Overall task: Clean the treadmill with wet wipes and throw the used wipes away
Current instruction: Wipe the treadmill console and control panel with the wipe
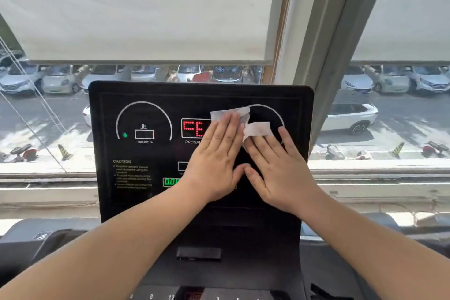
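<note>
Black console [136,204], treadmill, centre of frame: upright panel, powered.
- Red display [194,128], centre, its right edge covered by a wipe.
- Green display [170,181], lower centre, partly behind the left wrist.
- Caution label [131,173], lower left of the panel.

Left wipe [229,113], white, crumpled: flat on the panel, centre of frame. Left hand [216,153] lies on it, fingers straight and together, pressing, gripping nothing.

Right wipe [258,129], white: just beside the first, under the right-hand dial arc. Whether the two are joined cannot be told. Right hand [275,165] presses it likewise, fingers straight and slightly spread. The thumb tips nearly meet at the centre.

Blind [146,7], pale, upper frame. Cars [58,80] beyond the glass.

Step in hand, judged: wiping the console face, both palms working the middle.

Next move, judged: sliding the wipes outward under even, light pressure toward the left dial and the label, with care over the lit controls. Disposal is not yet due, and no bin is in view.
</note>
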Demonstrator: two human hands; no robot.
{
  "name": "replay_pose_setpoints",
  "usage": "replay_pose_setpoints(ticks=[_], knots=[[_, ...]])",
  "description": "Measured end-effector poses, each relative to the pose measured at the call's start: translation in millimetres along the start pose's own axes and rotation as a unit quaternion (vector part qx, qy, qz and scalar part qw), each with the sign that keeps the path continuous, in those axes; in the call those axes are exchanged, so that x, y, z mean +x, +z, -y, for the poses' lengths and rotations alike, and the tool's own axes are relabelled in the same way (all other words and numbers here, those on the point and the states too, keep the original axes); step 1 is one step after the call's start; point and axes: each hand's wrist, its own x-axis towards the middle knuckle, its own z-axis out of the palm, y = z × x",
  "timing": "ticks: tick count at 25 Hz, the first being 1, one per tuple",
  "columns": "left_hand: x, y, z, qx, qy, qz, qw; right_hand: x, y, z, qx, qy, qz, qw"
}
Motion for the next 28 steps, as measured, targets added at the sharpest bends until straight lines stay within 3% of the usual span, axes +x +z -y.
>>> replay_pose_setpoints(ticks=[3,7,11,14,17,22,25,28], knots=[[25.1,-6.9,30.9,0.029,0.035,-0.049,0.998,3.5,-6.7,-39.3,-0.040,0.040,-0.012,0.998],[50.9,-23.8,27.7,-0.066,-0.072,-0.065,0.993,16.4,-12.8,-69.4,-0.014,0.168,-0.008,0.986],[14.2,4.7,-35.9,-0.038,0.059,-0.030,0.997,-8.0,5.0,-29.5,0.097,0.204,-0.011,0.974],[8.8,12.3,-34.5,-0.006,0.135,-0.030,0.990,-47.6,23.2,-10.9,0.113,0.190,0.022,0.975],[44.4,-10.2,-15.7,0.014,0.104,-0.061,0.993,-46.1,22.5,-21.7,0.177,0.189,0.014,0.966],[96.6,-38.1,-34.7,-0.041,0.014,-0.067,0.997,18.5,-22.2,-63.0,0.415,0.235,-0.092,0.874],[83.0,-24.7,-70.0,-0.050,0.041,-0.052,0.997,5.6,-15.6,-51.2,0.527,0.292,-0.115,0.790],[46.5,-1.4,-101.8,-0.041,0.079,-0.013,0.996,-43.2,4.7,-22.8,0.573,0.319,-0.095,0.749]])
